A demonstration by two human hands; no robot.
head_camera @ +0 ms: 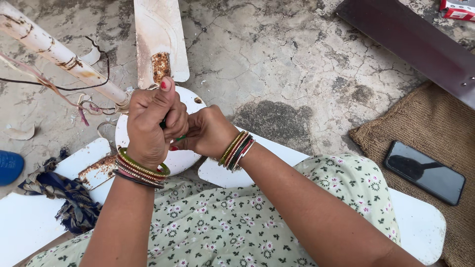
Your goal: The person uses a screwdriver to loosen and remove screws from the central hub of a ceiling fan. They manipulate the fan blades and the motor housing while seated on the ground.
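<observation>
Green-handled tool (pixel 174 132) upright, gripped over white, rust-spotted ceiling fan hub (pixel 180 158)

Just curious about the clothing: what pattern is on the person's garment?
The pale green cloth garment carries small white flowers with dark leaves, seen best in the head view.

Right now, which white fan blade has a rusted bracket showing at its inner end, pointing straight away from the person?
The top blade, running up from the hub just above the left hand. Its rust patch faces the hub; the lower-left blade also shows rust but angles sideways.
</observation>
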